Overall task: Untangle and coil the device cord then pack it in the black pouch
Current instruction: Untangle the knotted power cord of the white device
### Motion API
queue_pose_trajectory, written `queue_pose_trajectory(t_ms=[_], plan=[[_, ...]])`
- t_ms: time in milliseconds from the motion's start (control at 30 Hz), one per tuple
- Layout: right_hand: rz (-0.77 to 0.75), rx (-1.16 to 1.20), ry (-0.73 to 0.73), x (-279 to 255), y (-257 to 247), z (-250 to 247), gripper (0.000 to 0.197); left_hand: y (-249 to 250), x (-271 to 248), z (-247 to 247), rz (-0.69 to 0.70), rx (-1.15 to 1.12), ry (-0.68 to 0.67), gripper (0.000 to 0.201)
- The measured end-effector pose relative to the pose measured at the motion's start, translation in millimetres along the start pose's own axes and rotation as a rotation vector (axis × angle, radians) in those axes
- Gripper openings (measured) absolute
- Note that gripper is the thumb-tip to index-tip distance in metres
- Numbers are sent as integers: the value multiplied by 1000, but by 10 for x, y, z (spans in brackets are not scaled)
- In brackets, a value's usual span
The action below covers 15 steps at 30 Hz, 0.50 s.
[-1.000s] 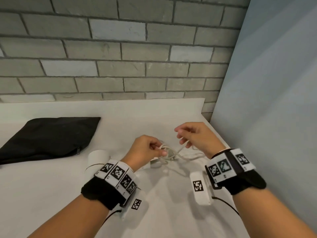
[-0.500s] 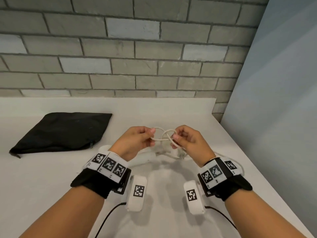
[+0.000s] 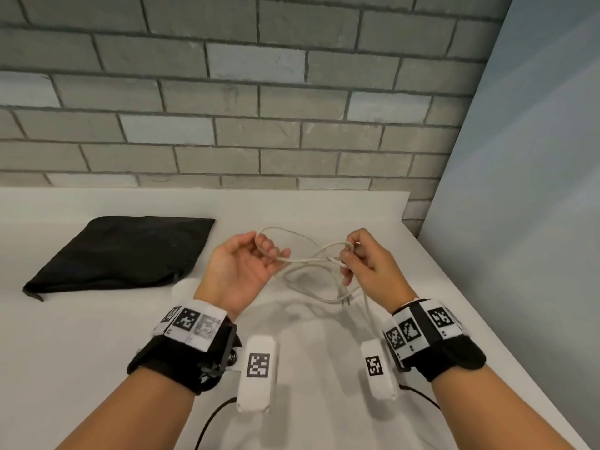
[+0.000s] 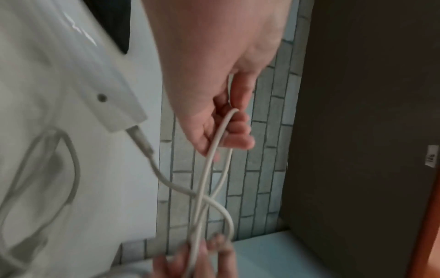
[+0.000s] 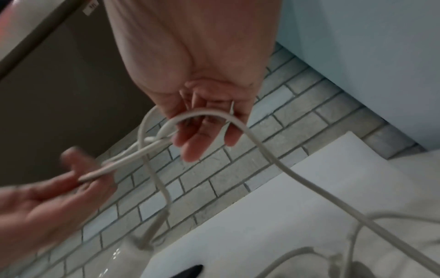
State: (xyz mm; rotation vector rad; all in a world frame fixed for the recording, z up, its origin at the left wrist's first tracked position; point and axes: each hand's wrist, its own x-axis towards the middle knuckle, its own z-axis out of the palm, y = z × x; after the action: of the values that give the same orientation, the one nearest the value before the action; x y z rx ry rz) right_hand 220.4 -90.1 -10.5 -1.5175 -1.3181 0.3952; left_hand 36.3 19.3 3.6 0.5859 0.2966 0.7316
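Both hands, left hand and right hand, pinch cord loops with curled fingers; pulling apart could tighten the knot.

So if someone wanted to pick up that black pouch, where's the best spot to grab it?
Probably at the near edge of the black pouch, by its zipper pull, coming from the front. It lies flat and limp on the table, so pinching an edge beats pressing on its middle.

The white device is mostly hidden behind the left hand in the head view. In the left wrist view the right hand is blurred and cut off by the bottom edge.
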Motion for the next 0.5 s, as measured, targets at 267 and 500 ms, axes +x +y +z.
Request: queue_pose_trajectory(t_ms=[267,500], plan=[[-234,-375,-207,-23,-169,133,16,86,-66,103,-360,1207,-236,41],[-20,-67,-105,-62,-81,-22,21,286,102,6,38,311,21,32]])
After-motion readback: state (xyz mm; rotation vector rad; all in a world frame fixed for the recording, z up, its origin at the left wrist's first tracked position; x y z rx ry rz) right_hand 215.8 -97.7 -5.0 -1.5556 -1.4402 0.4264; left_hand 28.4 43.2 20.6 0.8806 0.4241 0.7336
